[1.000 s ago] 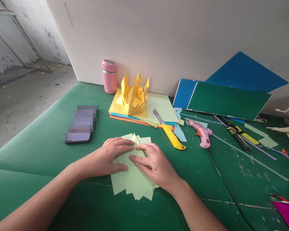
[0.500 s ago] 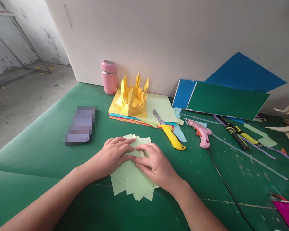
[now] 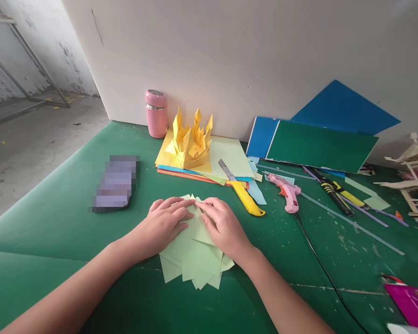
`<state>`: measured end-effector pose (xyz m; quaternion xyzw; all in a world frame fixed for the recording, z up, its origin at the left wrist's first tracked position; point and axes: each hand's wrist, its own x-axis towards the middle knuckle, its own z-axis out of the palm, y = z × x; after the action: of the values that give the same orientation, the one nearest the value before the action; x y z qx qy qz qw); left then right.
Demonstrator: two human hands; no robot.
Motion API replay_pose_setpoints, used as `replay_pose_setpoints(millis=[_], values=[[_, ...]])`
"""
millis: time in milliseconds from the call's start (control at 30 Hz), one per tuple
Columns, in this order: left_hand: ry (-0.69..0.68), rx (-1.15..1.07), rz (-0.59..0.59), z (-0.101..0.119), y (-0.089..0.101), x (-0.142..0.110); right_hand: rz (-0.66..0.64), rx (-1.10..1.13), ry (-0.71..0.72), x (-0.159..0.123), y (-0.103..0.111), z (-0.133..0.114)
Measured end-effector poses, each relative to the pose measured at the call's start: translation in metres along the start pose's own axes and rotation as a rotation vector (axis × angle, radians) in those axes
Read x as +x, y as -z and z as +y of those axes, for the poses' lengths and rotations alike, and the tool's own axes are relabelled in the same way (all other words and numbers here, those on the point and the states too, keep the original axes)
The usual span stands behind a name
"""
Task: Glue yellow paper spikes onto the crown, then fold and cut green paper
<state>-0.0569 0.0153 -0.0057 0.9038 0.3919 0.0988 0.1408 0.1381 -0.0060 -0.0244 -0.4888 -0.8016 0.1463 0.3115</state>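
Observation:
A loose pile of pale green paper squares (image 3: 195,257) lies on the green mat (image 3: 55,227) in front of me. My left hand (image 3: 162,222) rests on the pile's left side, fingers stretched flat and pressing the top sheet. My right hand (image 3: 223,227) lies on the right side, fingers flat on a folded flap of the top sheet, fingertips nearly meeting those of the left hand at the far edge. Neither hand grips anything.
Behind the pile are a yellow folded paper crown (image 3: 191,141) on stacked coloured sheets (image 3: 230,160), a pink flask (image 3: 156,113), a yellow utility knife (image 3: 242,195), a pink glue gun (image 3: 285,191) with black cord, pliers (image 3: 334,192), blue and green boards (image 3: 320,146). A phone (image 3: 115,183) lies left.
My right hand slid toward the pile's far edge, fingers flattening over the fold. The left hand shifted slightly. The camera view moved a little to the right.

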Motion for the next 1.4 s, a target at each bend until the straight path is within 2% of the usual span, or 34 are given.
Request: replay_pose_setpoints(millis=[200,367,567,733,933,1167,1300,1400], values=[[-0.013,0.028,-0.004,-0.001,0.0,0.001,-0.068,-0.161,0.024,0.007,-0.001,-0.002],[-0.003,0.056,-0.004,-0.002,-0.002,0.0,-0.105,-0.222,0.071,0.001,0.011,-0.001],[0.013,0.033,0.006,-0.003,-0.004,-0.001,-0.209,-0.012,0.144,-0.015,0.039,0.005],[0.012,0.009,0.018,-0.004,-0.004,-0.001,-0.305,0.145,0.022,-0.023,0.054,0.008],[0.023,0.014,-0.002,-0.003,-0.003,0.0,-0.387,0.244,-0.075,-0.022,0.055,0.011],[0.002,0.059,0.037,-0.001,-0.004,-0.001,-0.372,0.272,-0.012,-0.021,0.053,0.011],[-0.013,0.106,0.078,0.008,-0.002,0.004,-0.356,0.274,0.025,-0.02,0.05,0.012],[0.025,0.133,0.061,0.018,-0.001,0.01,-0.346,0.28,0.033,-0.02,0.048,0.012]])
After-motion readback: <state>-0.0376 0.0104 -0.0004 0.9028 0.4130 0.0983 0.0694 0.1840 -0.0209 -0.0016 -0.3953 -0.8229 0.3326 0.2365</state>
